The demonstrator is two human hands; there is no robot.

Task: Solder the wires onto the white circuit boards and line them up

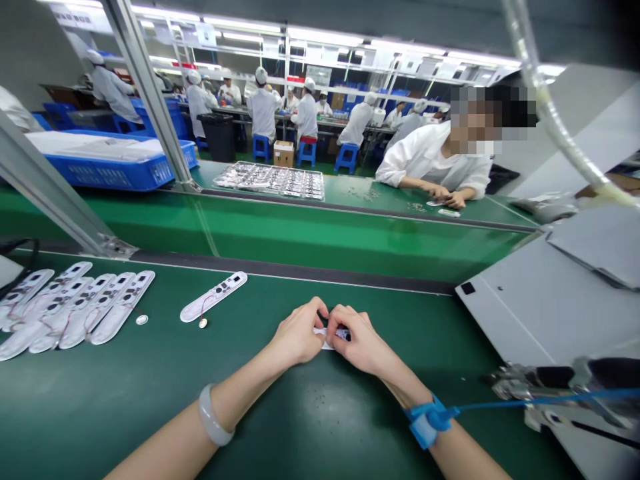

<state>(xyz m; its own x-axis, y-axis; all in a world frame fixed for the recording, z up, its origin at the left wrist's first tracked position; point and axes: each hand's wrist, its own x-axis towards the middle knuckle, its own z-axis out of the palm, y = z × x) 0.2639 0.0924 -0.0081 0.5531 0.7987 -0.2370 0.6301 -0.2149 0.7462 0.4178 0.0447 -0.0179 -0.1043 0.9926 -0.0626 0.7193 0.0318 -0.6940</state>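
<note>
Left hand and right hand both clenched on one small white piece, centre of the green bench mat. Left of them: at least five white wired strips, one separate strip, two small metal discs.

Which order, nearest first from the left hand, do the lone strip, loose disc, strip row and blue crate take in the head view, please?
From the left hand:
1. Lone strip, just left on the mat.
2. Loose disc, farther left.
3. Strip row, at the mat's left end.
4. Blue crate, beyond the belt.
</note>
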